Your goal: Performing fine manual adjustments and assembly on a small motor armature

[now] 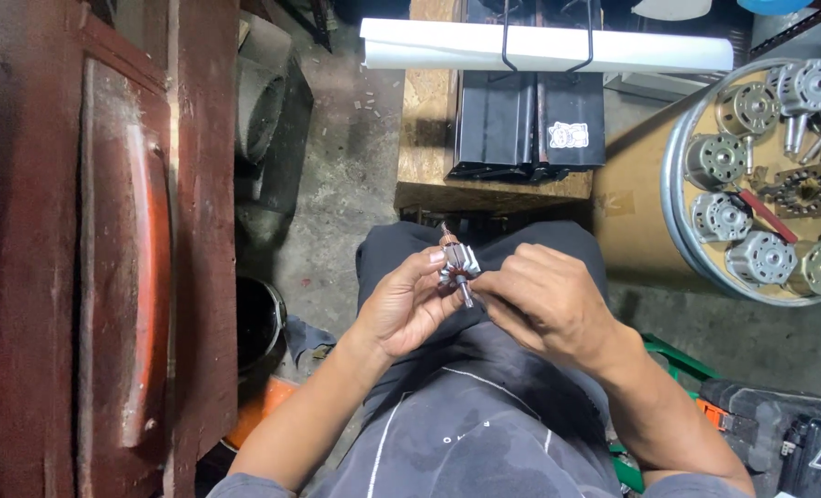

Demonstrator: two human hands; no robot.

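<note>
Basically mid-inspection on a small motor rotor (457, 265), held up over the lap.

Left hand (401, 309) curled round the rotor's laminated core, thumb and fingers pinching it, steel shaft poking down toward the body, coppery end pointing away. Right hand (544, 300) just right of the rotor, fingers bunched together at its side, fingertips touching or nearly so; can't tell if anything tiny sits between them. Looks like the fiddly hands-on stage, probably checking or working the windings. Next move likely needs a steady pinch and a slow turn of the shaft. Far right of the rotor, a round tray (678, 198) loaded with finished motors (761, 256); beyond the rotor, a wooden bench (426, 138) with black metal housings (525, 120).
</note>
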